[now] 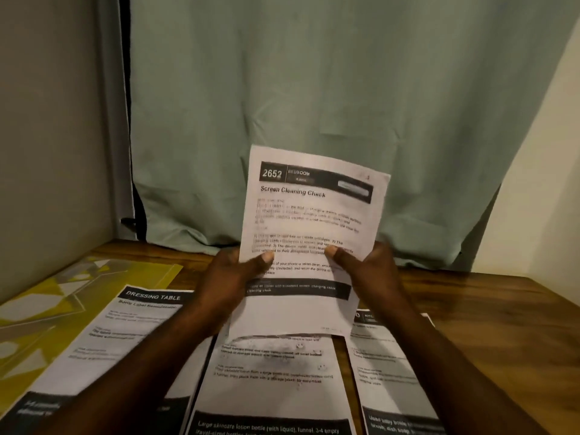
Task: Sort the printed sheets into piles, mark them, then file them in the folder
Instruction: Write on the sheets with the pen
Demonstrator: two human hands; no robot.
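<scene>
— Above the counter (486, 309), mid-air: Screen Cleaning Check sheet (310, 215), upright, over the piles (276, 387). How's it held?
— Pinched at its lower half by left grip (232, 271) & right grip (367, 265), thumbs on front. Likely v. light, floppy, creases easily; take side edges w/ both.

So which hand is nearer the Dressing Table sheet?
Left. The left hand is just right of the Dressing Table sheet, gripping the Bedroom sheet; the right hand grips its other edge, farther right.

Curtained (314, 89) home desk (470, 309) corner
</scene>
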